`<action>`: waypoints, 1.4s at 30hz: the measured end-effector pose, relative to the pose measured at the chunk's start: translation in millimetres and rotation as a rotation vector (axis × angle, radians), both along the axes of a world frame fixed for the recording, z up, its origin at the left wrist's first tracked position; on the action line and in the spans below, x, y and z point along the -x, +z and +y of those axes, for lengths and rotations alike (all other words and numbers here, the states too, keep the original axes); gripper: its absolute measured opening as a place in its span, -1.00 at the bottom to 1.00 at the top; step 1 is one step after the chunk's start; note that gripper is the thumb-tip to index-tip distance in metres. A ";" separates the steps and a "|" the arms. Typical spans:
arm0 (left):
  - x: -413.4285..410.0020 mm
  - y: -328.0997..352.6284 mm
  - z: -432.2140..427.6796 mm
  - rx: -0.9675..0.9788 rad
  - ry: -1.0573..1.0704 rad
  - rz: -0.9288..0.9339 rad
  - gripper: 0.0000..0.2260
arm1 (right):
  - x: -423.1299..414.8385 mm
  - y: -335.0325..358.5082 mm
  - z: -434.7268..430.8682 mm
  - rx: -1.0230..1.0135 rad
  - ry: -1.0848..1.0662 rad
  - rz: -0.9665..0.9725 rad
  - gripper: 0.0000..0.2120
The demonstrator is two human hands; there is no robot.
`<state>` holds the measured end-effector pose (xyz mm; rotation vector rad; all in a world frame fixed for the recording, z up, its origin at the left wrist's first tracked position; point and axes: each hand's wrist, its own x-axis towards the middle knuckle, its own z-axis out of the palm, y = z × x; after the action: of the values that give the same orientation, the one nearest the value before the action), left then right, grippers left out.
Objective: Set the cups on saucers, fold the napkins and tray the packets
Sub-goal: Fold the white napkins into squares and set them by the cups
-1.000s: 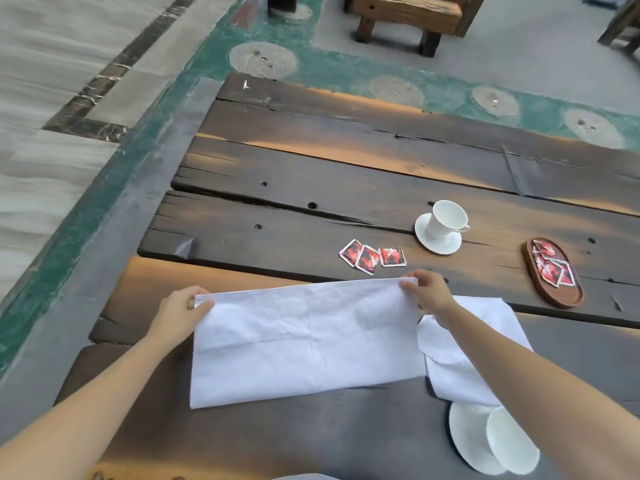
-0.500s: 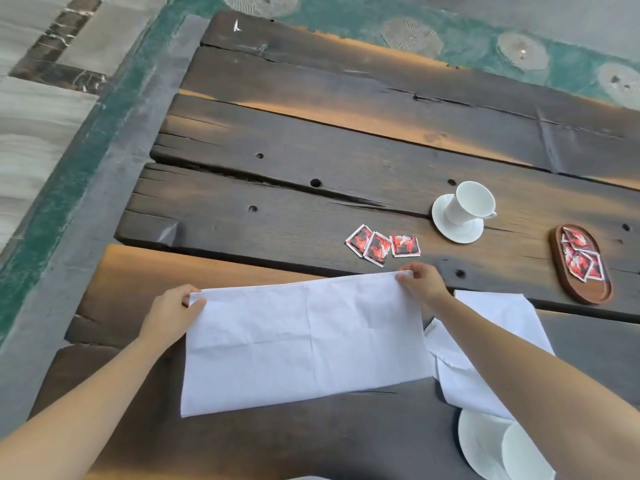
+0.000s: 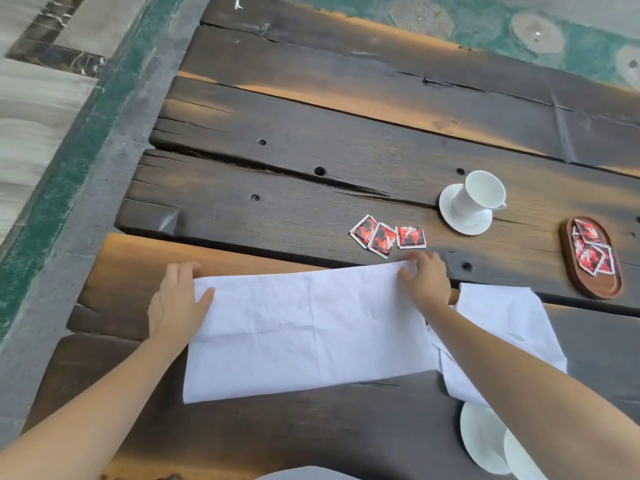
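Note:
A white napkin [image 3: 304, 327], folded into a long rectangle, lies flat on the dark wooden table [image 3: 311, 109] in front of me. My left hand [image 3: 176, 303] holds its far left corner with the thumb on top. At the far right corner my right hand [image 3: 424, 280] pinches the cloth. A second white napkin [image 3: 509, 323] lies crumpled partly under my right forearm. Three red packets [image 3: 388, 235] lie loose just beyond the napkin. A white cup [image 3: 483, 192] stands on a saucer [image 3: 465, 221] behind them. An oval wooden tray [image 3: 585, 289] at the right holds several red packets [image 3: 592, 252].
Another saucer [image 3: 481, 441] with a white cup [image 3: 523, 459] partly out of frame sits at the bottom right, beside my right arm. The table's left edge drops to a grey and green tiled floor [image 3: 69, 161]. Gaps and bolt holes run across the planks.
The view has tilted down and closer to the table. Both hands keep the napkin's far corners; my left hand has flattened onto its corner with the thumb across the cloth.

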<state>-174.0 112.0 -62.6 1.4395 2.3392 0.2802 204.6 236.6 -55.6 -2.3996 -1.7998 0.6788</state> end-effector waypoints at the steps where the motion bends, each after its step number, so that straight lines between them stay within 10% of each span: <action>1: -3.7 -0.9 -2.4 -0.047 -0.054 0.055 -0.62 | 2.8 0.5 -5.0 -0.073 0.088 -0.067 -0.73; 6: -59.3 -7.6 -32.5 -0.047 -0.508 0.007 -0.34 | 46.1 -1.0 -68.9 -0.215 0.652 0.157 -0.61; 11: -96.4 -30.6 -65.8 0.167 -0.630 0.107 -0.15 | 65.1 -27.0 -123.4 0.108 1.053 0.029 -0.21; 29: -19.0 -23.0 -77.6 0.348 -0.695 0.183 0.17 | -53.1 -2.8 -85.9 0.328 0.801 -0.205 0.21; 42: -125.3 -11.9 -69.8 0.221 -0.403 0.058 -0.26 | -21.8 0.0 -127.8 0.287 0.504 -0.067 -0.02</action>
<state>-48.7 42.1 -74.5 1.7735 1.9844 -0.1274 226.5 108.8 -55.5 -2.1405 -2.5255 0.9647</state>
